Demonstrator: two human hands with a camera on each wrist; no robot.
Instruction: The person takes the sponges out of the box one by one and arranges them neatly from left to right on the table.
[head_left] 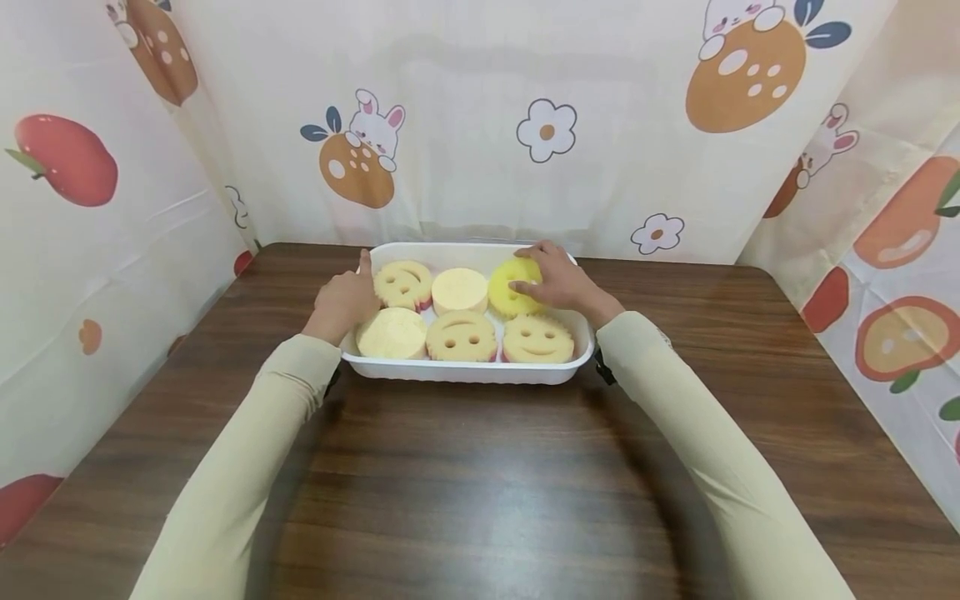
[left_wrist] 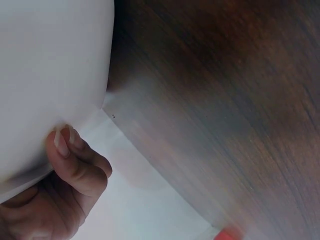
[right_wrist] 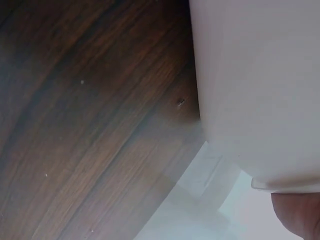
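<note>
- As the right hand (head_left: pixel 558 279) curves its thumb and fingers round the yellow disc (head_left: pixel 502 293), it appears to grasp it, just right of centre in the head frame; whether the disc is raised cannot be told.
- Left of centre, the left hand (head_left: pixel 347 302) grips the end of the white tray (head_left: pixel 459 372), its curled fingers touching the outer wall in the left wrist view.
- That tray sits on the brown counter (head_left: pixel 465 467), mid-frame. Just left of the yellow disc lies a plain disc (head_left: pixel 460 289); just below it, a smiling-face disc (head_left: pixel 537 337).
- Since the yellow disc looks soft and spongy, a light pinch on its edges should serve better than a squeeze.
- Moving it straight up or down would avoid dragging its close neighbours.
- Steady, gentle pressure from the left hand should stop the tray sliding; too much could tip it.
</note>
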